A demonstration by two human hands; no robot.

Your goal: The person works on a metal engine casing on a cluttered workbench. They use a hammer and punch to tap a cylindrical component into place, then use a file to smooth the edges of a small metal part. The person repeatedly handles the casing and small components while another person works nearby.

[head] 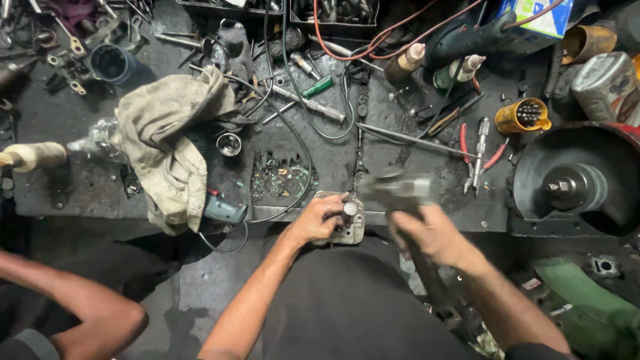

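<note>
Left hand (321, 219): I curl my fingers around a metal part (348, 223) at the bench (100, 193) edge.
Right hand (427, 233): my fist grips a blurred hammer (398, 189), raised.

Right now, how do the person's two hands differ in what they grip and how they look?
The left hand grips a small grey metal block with a round stud at the edge of the dark workbench, and looks sharp. The right hand grips the handle of a grey-headed hammer, which is blurred and stands above the bench edge. Both hands are bare with fingers closed.
</note>
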